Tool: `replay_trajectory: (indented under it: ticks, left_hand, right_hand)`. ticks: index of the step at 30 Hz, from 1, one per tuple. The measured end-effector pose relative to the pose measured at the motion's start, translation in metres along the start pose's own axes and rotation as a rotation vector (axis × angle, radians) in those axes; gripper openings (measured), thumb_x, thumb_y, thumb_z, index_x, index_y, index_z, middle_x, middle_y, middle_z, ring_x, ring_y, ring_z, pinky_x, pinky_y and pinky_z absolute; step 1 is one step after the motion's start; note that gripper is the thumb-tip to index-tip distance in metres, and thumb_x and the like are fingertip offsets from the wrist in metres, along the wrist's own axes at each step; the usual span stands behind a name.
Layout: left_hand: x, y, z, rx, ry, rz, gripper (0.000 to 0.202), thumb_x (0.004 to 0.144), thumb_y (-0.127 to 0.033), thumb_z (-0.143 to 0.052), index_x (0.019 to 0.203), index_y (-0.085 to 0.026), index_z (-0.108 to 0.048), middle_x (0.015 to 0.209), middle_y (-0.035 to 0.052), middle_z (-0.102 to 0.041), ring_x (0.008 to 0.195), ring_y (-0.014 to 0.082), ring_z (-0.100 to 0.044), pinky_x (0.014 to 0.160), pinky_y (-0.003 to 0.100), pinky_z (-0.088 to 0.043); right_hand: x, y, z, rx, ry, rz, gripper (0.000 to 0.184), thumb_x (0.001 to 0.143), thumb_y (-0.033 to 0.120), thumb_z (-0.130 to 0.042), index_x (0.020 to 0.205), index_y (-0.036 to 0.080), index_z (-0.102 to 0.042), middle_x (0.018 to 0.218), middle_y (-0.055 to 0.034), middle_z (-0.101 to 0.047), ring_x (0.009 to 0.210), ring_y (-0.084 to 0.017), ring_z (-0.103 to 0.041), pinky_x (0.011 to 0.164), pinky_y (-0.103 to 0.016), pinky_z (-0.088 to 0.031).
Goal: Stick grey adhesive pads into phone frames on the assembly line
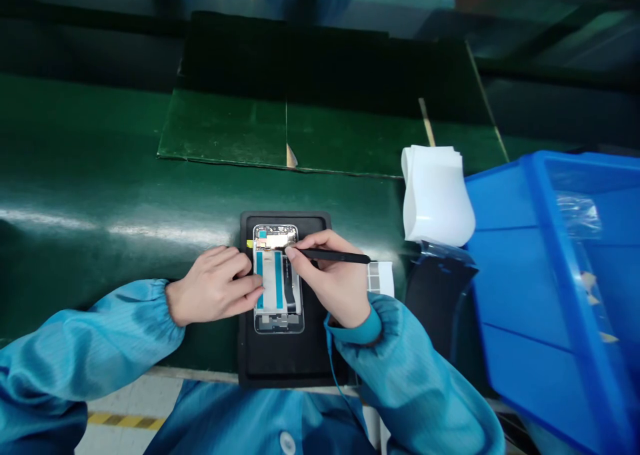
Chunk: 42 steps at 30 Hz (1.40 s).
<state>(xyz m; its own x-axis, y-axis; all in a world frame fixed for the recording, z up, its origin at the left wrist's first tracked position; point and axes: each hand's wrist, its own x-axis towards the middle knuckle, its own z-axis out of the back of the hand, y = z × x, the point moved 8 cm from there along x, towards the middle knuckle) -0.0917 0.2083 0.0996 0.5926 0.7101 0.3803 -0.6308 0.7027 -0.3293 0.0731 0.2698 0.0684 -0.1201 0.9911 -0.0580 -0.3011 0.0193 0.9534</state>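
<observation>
One opened phone (273, 282), internals exposed, lies at lower centre of the frame on a black tray (280, 365). Right hand (335, 275): thumb and fingers pinch a slim black tool (345, 256), tip near the phone's upper right interior; exact contact cannot be told. Left hand (215, 285): fingers loosely curled, tips at the phone's left edge, closed on nothing. Judgement: steady the phone with light left pressure; move the tool in small strokes, avoiding neighbouring internals. Blue bin (510, 242): right of frame.

1 phone (273, 282) on 1 tray (280, 362), bin (515, 268) to the right, board (360, 135) behind.
</observation>
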Motion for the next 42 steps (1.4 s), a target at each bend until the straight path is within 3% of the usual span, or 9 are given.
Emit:
replay_trajectory:
  ticks: [8,16,26,29,33,35,37,39,42]
  left_hand:
    - [0.0,0.008,0.001,0.106,-0.02,0.141,0.033,0.094,-0.026,-0.054,0.063,-0.018,-0.055,0.062,-0.0001,-0.05,0.059,0.0141,-0.047,0.058,0.031,-0.037]
    - [-0.006,0.021,-0.005,0.211,0.057,0.307,0.04,0.092,-0.036,-0.053,0.056,-0.018,-0.051,0.052,-0.0007,-0.053,0.051,0.0141,-0.051,0.057,0.032,-0.032]
    - [-0.016,0.048,-0.014,0.252,0.452,0.733,0.041,0.09,-0.043,-0.044,0.062,-0.019,-0.061,0.067,0.0043,-0.068,0.064,0.0209,-0.063,0.057,0.03,-0.03]
    - [-0.04,0.078,0.015,0.367,0.557,0.877,0.043,0.092,-0.046,-0.04,0.068,-0.02,-0.066,0.073,0.007,-0.07,0.07,0.0246,-0.066,0.055,0.029,-0.03]
    - [-0.086,0.124,0.1,0.69,0.633,1.078,0.046,0.095,-0.05,-0.035,0.078,-0.02,-0.065,0.077,0.0098,-0.069,0.067,0.0269,-0.064,0.054,0.029,-0.028]
    - [-0.088,0.127,0.148,0.949,0.485,1.1,0.045,0.098,-0.047,-0.031,0.081,-0.019,-0.061,0.077,0.0087,-0.068,0.066,0.0257,-0.062,0.054,0.029,-0.027]
    - [-0.073,0.109,0.173,1.107,0.281,1.026,0.043,0.099,-0.045,-0.029,0.082,-0.019,-0.058,0.076,0.0068,-0.065,0.067,0.0246,-0.06,0.055,0.03,-0.026]
    - [-0.047,0.082,0.16,1.045,0.174,0.893,0.041,0.099,-0.047,-0.034,0.079,-0.02,-0.057,0.071,0.0046,-0.063,0.067,0.0235,-0.059,0.056,0.03,-0.026]
    - [0.006,0.04,0.082,0.621,0.259,0.628,0.033,0.096,-0.045,-0.046,0.074,-0.021,-0.056,0.069,0.0015,-0.061,0.066,0.02,-0.059,0.06,0.031,-0.033]
  right_hand:
    - [0.0,0.003,0.001,0.008,-0.006,0.01,0.014,0.079,0.028,-0.077,0.08,0.021,-0.065,0.075,-0.0012,-0.067,0.069,-0.017,-0.063,0.056,-0.027,-0.049]
    - [0.001,0.003,-0.002,0.029,0.005,0.022,0.013,0.079,0.027,-0.076,0.081,0.02,-0.065,0.078,-0.0025,-0.069,0.07,-0.017,-0.064,0.059,-0.027,-0.05]
    - [0.008,0.008,0.003,0.242,-0.059,0.046,0.022,0.074,0.034,-0.079,0.074,0.02,-0.063,0.071,-0.0007,-0.065,0.062,-0.016,-0.06,0.057,-0.028,-0.05]
    - [0.01,0.011,0.009,0.313,-0.096,0.056,0.027,0.073,0.039,-0.081,0.074,0.021,-0.062,0.071,-0.0008,-0.065,0.062,-0.016,-0.06,0.057,-0.028,-0.051]
    - [0.013,0.015,0.013,0.338,-0.095,0.076,0.03,0.071,0.042,-0.083,0.073,0.02,-0.062,0.069,-0.001,-0.065,0.061,-0.017,-0.06,0.056,-0.029,-0.051]
    - [0.015,0.017,0.012,0.346,-0.087,0.082,0.029,0.071,0.04,-0.083,0.073,0.02,-0.062,0.068,-0.001,-0.066,0.061,-0.016,-0.06,0.057,-0.028,-0.051]
    - [0.016,0.022,0.014,0.348,-0.083,0.095,0.026,0.072,0.037,-0.082,0.073,0.02,-0.063,0.068,-0.0005,-0.065,0.061,-0.015,-0.059,0.057,-0.028,-0.05]
    - [0.018,0.028,0.019,0.345,-0.096,0.117,0.024,0.073,0.035,-0.082,0.073,0.02,-0.063,0.069,-0.0003,-0.066,0.062,-0.015,-0.06,0.058,-0.028,-0.05]
    - [0.021,0.038,0.038,0.365,-0.148,0.161,0.022,0.075,0.034,-0.081,0.078,0.02,-0.065,0.075,-0.0011,-0.068,0.066,-0.016,-0.063,0.063,-0.029,-0.053]
